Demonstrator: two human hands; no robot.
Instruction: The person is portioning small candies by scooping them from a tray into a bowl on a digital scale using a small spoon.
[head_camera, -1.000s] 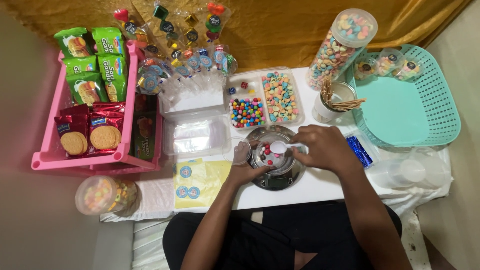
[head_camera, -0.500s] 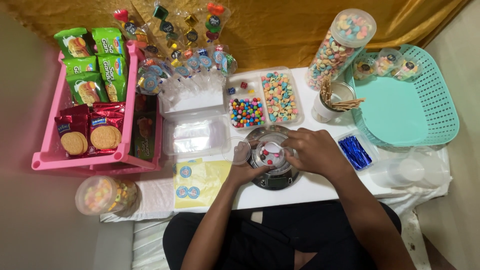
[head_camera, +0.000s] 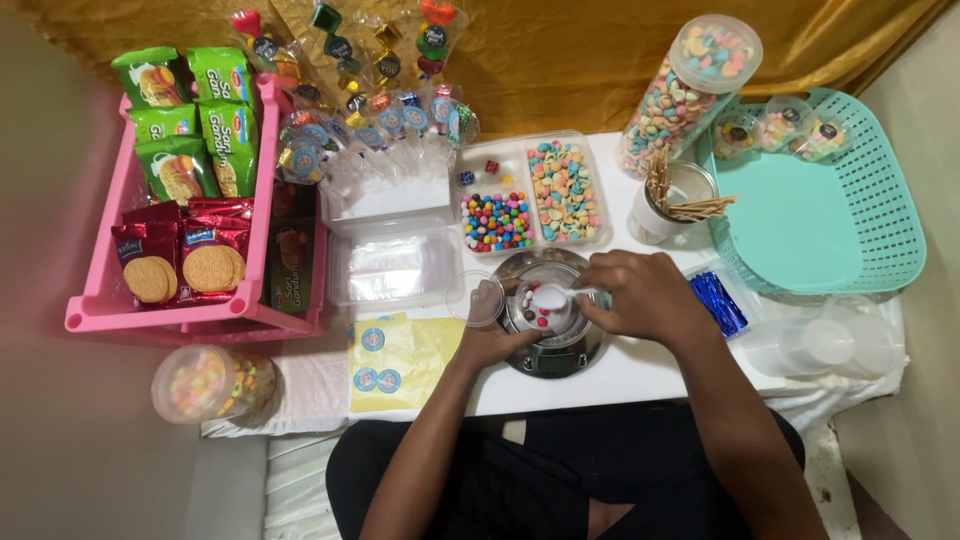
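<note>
Gold cloth hangs behind a white table (head_camera: 640, 375) crowded with sweets, and you sit at its near edge looking straight down. Your right hand (head_camera: 640, 295) is curled nearly closed, its fingers pinching a small white spoon (head_camera: 556, 294) over a small clear cup (head_camera: 545, 305) that holds a few coloured candies. That cup stands on the round silver kitchen scale (head_camera: 553, 345) right in front of you. Your left hand (head_camera: 495, 345) comes in from below and rests against the left side of the scale, fingers bent toward the cup; whether it actually grips the cup is hard to tell from this angle. Just left of the scale lies a clear round lid (head_camera: 476, 300).

Behind the scale sits a divided clear tray (head_camera: 530, 195) with round rainbow candies in one part and pastel pieces in another. To its right stand a tall clear jar of pastel candy (head_camera: 690, 90) and a tin of wooden sticks (head_camera: 675, 200). A teal basket (head_camera: 830, 200) holds filled cups at its far rim. On your left, a pink rack (head_camera: 170, 310) carries green and red biscuit packs, and a yellow sticker sheet (head_camera: 400, 360) lies beside your left forearm.
</note>
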